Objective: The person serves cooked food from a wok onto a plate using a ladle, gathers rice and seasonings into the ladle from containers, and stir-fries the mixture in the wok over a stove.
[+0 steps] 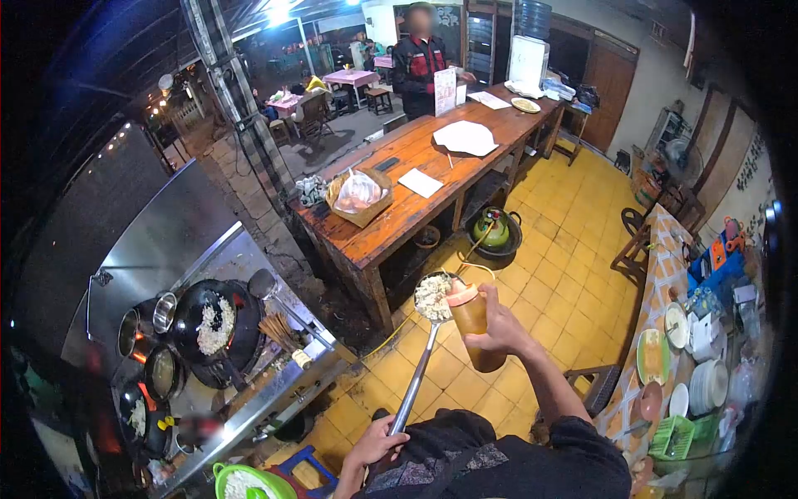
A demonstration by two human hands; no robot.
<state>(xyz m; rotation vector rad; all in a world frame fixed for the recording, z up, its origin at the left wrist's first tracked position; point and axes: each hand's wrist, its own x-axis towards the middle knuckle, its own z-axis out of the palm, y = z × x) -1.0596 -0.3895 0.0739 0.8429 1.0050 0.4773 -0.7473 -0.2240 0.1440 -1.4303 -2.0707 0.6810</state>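
Observation:
My left hand (pixel 378 442) is closed around the lower handle of a long metal ladle (pixel 418 371), held out in front of my body. White rice (pixel 434 296) fills the ladle's round bowl. In my right hand (pixel 501 327) is a clear plastic jar (pixel 472 323) with an orange-pink lid and amber-brown contents, fingers wrapped round its side. The jar's lid end overlaps the right edge of the rice in this view. To the left, more rice (pixel 215 331) lies in a black wok (pixel 237 341) on the stove.
A metal stove counter (pixel 291 378) holds several pans. Ahead runs a wooden counter (pixel 391 212) with a basket (pixel 363 204) and papers; a person (pixel 420 62) stands behind it. A green gas cylinder (pixel 492 230) sits below. Dishes (pixel 708 387) crowd the right table. A green rice basin (pixel 243 482) is lower left.

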